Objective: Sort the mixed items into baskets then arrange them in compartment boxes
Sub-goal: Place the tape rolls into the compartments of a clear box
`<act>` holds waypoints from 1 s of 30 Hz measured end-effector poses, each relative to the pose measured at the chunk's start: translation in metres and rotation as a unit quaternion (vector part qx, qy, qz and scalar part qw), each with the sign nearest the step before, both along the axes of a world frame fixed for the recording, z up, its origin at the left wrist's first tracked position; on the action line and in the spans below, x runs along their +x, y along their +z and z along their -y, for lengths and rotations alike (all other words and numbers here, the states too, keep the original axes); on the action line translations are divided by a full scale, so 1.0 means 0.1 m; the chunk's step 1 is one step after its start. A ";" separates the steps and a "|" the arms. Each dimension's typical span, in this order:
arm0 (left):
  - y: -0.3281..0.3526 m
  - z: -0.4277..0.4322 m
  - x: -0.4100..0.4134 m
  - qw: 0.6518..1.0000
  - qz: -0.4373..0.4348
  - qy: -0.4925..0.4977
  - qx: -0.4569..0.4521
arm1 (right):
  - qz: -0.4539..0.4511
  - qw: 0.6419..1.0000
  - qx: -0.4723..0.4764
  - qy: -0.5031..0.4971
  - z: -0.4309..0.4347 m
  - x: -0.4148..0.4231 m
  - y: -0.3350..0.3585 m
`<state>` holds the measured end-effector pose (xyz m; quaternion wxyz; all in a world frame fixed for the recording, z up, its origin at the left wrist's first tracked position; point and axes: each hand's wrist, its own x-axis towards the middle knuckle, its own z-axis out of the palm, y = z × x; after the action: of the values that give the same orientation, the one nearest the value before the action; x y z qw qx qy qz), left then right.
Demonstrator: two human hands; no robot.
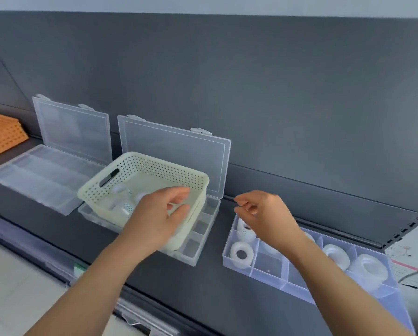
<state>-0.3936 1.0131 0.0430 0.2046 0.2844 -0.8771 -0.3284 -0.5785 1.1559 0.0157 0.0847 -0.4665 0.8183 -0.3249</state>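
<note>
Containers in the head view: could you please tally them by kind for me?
Clear compartment boxes: 3
Cream perforated basket: 1
Orange perforated stack: 1 stack; its pieces cannot be counted
Total: 4 separate containers, plus the orange stack

The left hand [159, 214] grips the near right rim of the cream perforated basket [140, 175], which sits tilted over an open clear compartment box [198, 241] and holds small white parts [124, 209]. Right of the basket, the right hand [263, 212] hovers with fingers loosely curled above a compartment tray [268, 260] of white tape rolls [241, 253]. Left of the basket lies a second open box [33, 180].
</note>
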 end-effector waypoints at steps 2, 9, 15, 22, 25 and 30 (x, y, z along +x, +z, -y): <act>0.08 0.41 0.16 0.997 0.064 0.016 -0.029 | 0.026 0.999 -0.014 0.020 0.17 0.09 0.14; 0.09 1.49 0.42 0.937 0.346 -0.032 0.023 | 0.171 0.982 0.014 0.081 0.94 0.46 0.24; -0.02 1.86 0.37 0.916 0.372 -0.142 0.048 | 0.210 0.969 0.068 0.108 1.44 0.77 0.06; -0.11 2.22 0.53 0.963 0.199 -0.118 0.135 | 0.201 0.963 0.151 0.101 1.84 1.04 -0.07; -0.13 2.28 0.56 0.971 0.144 -0.112 0.155 | 0.185 0.963 0.171 0.098 1.90 1.07 -0.06; -0.16 2.26 0.59 0.970 0.111 -0.098 0.194 | 0.193 0.957 0.206 0.071 1.97 1.08 -0.02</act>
<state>-0.3342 0.7874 0.0266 0.0136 0.2662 -0.8373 -0.4774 -0.4703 0.9585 0.0142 0.3583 -0.4243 0.8002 -0.2263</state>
